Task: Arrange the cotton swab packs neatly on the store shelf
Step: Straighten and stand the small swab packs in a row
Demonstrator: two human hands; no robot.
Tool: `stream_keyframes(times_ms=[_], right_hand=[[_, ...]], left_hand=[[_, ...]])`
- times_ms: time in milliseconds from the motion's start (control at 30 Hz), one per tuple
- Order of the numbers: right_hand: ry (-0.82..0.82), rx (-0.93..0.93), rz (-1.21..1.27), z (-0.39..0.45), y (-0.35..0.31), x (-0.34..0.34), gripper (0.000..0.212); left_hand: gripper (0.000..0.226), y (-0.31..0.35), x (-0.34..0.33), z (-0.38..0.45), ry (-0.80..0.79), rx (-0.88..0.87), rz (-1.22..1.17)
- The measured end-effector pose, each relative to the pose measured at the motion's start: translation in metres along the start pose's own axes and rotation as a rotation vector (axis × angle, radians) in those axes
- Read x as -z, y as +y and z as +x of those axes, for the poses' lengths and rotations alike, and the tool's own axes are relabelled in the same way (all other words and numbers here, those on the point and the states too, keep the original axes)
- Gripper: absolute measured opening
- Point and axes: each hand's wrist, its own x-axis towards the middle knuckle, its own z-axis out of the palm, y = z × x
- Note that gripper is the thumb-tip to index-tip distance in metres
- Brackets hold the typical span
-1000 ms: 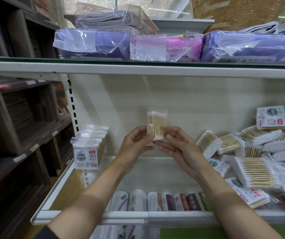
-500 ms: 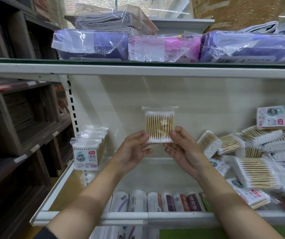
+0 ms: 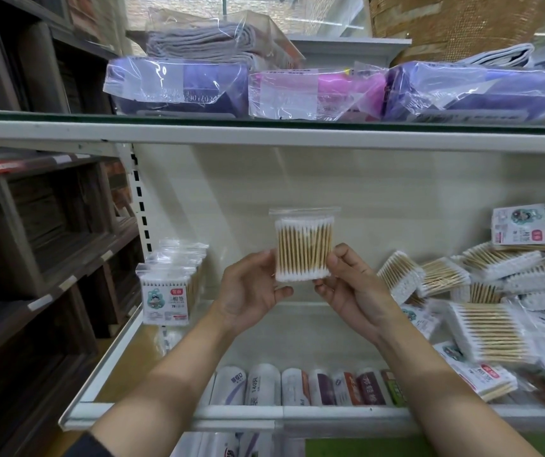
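Nearest, two bare forearms reaching forward over the white shelf edge [image 3: 330,412]. Left hand [image 3: 251,291] and right hand [image 3: 351,285] both clamped on one cotton swab pack [image 3: 304,247]: left thumb on its lower left edge, right fingertips [image 3: 338,255] pinching the lower right edge, other fingers curled behind. Pack held upright above the fingers, sticks vertical, sealed flap on top, plain side toward the camera; printed label probably on the far side, not possible to confirm.

Below the fingers, under the shelf edge, a row of rolled packets [image 3: 264,384] lying side by side.

Left of the fingers and deeper, a neat row of standing packs [image 3: 168,285], labels facing front. Right of the fingers, a loose heap of packs [image 3: 488,308], tilted and overlapping, some face down. Between these two groups, bare shelf floor behind the hands.

Step in hand, by judgement: orienting one pack taken for placing. Next move calls for turning the label to the front, carrying the pack left and setting it upright beside the standing row, without knocking that row over.
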Motion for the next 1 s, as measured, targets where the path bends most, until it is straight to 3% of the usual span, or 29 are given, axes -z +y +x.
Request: stream_keyframes(times_ms=[233,367,467,600,733,833,1000], right_hand=[[0.023,-0.073,-0.13,0.0009,0.0053,-0.0007,0.036],[0.054,-0.119,-0.191,-0.0007,0.0043,-0.0049,0.026],[0.054,-0.142,-0.269,-0.0019,0.0037,-0.0057,0.016],[0.074,-0.166,-0.4,-0.0015,0.0063,-0.0051,0.017],[0.124,-0.147,-0.362,0.0007,0.0061,-0.0026,0.02],[0.074,-0.161,-0.354,-0.0001,0.0051,-0.0055,0.04],[0.025,-0.157,-0.401,-0.003,0.0039,-0.0074,0.027]], left_hand=[[0.059,-0.0023,-0.0028,-0.0004,-0.032,-0.081,0.154],[0.083,-0.0014,-0.0034,-0.0003,-0.053,-0.095,0.212],[0.087,-0.0029,-0.0014,0.0007,-0.045,-0.096,0.203],[0.079,-0.0023,-0.0011,0.0017,0.053,-0.089,0.151],[0.077,-0.0023,-0.0015,0.0023,0.118,-0.103,0.136],[0.05,-0.0028,-0.0002,0.0042,0.179,-0.132,0.133],[0.033,-0.0025,0.0014,0.005,0.22,-0.154,0.131]])
